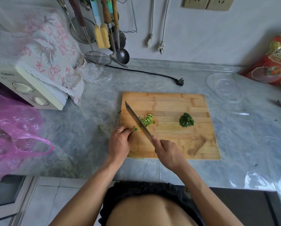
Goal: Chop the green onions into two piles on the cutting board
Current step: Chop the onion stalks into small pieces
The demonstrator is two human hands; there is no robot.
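Observation:
A wooden cutting board (177, 101) lies on the grey counter. Two piles sit on it: light green chopped pieces (147, 120) left of centre and dark green chopped pieces (186, 120) to the right. My left hand (119, 142) pinches the short remaining green onion stalks (135, 129) at the board's left edge. My right hand (168, 154) grips the handle of a cleaver (137, 121), whose blade slants up-left just right of the stalk ends, beside the light green pile. Thin onion strands curl under my left wrist at the board's near left corner.
A microwave (27, 85) under a floral cloth stands at the left, with a pink plastic bag (14, 128) in front. A black power plug (179, 82) lies behind the board. A clear bowl (224, 87) and a red food bag (273, 62) sit at right. Utensils hang on the wall.

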